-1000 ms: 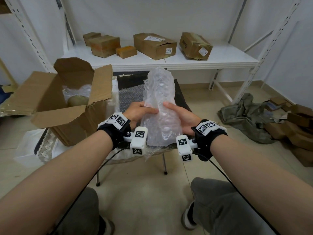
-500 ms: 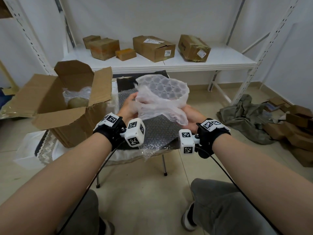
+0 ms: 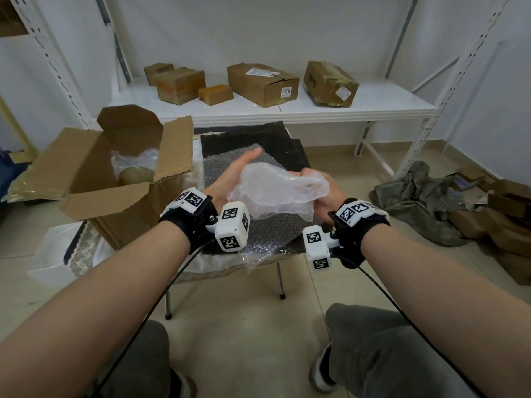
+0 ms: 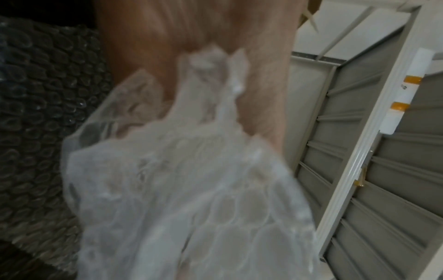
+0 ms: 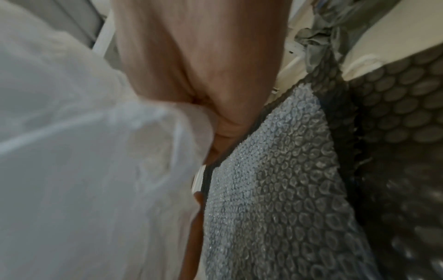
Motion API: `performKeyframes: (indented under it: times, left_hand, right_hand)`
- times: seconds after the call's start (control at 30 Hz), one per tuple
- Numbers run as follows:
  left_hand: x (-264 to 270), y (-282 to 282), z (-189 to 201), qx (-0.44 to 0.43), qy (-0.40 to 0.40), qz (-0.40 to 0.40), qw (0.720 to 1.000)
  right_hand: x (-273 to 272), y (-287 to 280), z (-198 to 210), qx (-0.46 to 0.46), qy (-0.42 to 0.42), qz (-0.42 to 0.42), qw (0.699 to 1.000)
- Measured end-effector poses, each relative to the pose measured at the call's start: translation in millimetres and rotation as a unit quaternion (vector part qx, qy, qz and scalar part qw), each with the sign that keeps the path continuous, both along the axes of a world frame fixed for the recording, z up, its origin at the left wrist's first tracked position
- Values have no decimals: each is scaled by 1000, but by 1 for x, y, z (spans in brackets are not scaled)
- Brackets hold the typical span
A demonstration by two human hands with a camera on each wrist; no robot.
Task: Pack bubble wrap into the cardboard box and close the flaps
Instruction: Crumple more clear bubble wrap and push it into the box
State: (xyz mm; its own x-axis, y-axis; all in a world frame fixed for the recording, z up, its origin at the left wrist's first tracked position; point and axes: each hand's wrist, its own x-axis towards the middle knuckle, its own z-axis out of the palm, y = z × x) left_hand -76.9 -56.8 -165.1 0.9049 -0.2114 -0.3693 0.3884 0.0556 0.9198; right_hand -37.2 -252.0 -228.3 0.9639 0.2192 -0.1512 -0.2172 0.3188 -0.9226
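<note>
A crumpled bundle of clear bubble wrap (image 3: 275, 191) is squeezed between my two hands above a small table. My left hand (image 3: 240, 170) lies flat against its left side, fingers straight and pointing away from me. On the other side, my right hand (image 3: 323, 188) grips the bundle with fingers curled over its top edge. Both wrist views are blurred, showing the wrap (image 4: 191, 189) (image 5: 84, 151) close against each palm. The open cardboard box (image 3: 115, 202) stands to the left with its flaps up. Inside it are some clear wrap and a round tan object (image 3: 136, 175).
A sheet of small-bubble wrap (image 3: 273, 228) lies on black sheeting over the table. A white shelf (image 3: 373, 107) behind carries several closed cardboard boxes. An olive cloth (image 3: 416, 202) and flattened cardboard (image 3: 505, 225) lie on the floor to the right.
The bubble wrap stood as a tall upright roll, then was folded down and crushed into a smaller bundle. My left fingers have straightened; my right hand has closed over the wrap.
</note>
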Motion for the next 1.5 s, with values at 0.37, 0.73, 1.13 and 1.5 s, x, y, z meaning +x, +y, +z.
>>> performKeyframes:
  times: [0.37,0.73,1.13,1.5]
  left_hand:
    - [-4,-10,27,156,-28,17,987]
    - [-1,1,71,123,-151,60,979]
    - [-15,90,124,103,-148,68,981]
    - [-23,193,98,218,-165,210,939]
  right_hand:
    - [-17,-1,34,77,69,-98,990]
    - [-43,6,84,73,-4,50,996]
    - [-39,93,137,43,-49,21,998]
    - [-37,203,148,-259,-153,0,954]
